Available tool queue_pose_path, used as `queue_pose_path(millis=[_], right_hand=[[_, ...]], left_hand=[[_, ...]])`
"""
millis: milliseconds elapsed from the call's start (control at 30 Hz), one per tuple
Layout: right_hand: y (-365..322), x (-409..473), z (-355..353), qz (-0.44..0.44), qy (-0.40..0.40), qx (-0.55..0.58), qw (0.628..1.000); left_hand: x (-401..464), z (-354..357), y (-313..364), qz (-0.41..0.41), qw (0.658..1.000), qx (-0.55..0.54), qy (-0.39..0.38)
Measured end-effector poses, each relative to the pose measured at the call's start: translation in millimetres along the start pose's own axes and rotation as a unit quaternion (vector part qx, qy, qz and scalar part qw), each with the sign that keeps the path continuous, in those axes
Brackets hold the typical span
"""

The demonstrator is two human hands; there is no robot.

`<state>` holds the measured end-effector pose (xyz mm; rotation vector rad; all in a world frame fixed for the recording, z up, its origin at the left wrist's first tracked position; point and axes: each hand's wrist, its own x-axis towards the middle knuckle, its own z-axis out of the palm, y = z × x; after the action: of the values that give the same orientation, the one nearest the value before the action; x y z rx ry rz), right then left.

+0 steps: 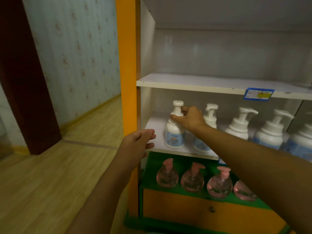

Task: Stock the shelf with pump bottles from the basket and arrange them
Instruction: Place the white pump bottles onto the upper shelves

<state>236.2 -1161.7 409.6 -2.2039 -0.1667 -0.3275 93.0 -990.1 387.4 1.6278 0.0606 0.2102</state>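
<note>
— Right hand (189,119) pinching the pump neck of the end bottle (174,132), thumb low on the collar, fingers wrapped behind the stem. Standing upright on the shelf (154,127), at the end of the white row.

— And the left hand (140,141)?

— Spread open, empty, hovering just short of the shelf's front edge, down and left of the gripped bottle. Touching nothing, by the look of it.

— Risk from here?

— Gripped high, base free. Twisting or nudging from the neck could tip it forward off the edge, straight down onto the pink bottles (193,179) on the green ledge below the wrist.

— Anything closer in?

— Second bottle (206,125) just behind the right wrist, partly hidden by it. Pulling the arm back carelessly could clip that pump head and rock it into the next one along (239,127). Nozzles also pointing different ways, so still arranging to do, probably.

— Basket?

— Not in view. Can't say how many left to stock.
</note>
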Motion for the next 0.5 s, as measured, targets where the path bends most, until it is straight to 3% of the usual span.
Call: queue_pose_path(millis=[500], right_hand=[[9.9,-15.3,-1.8,-0.014,-0.074,0.06,0.995]], left_hand=[[-0.8,4.3,-5.3,0.025,0.999,0.006,-0.037]])
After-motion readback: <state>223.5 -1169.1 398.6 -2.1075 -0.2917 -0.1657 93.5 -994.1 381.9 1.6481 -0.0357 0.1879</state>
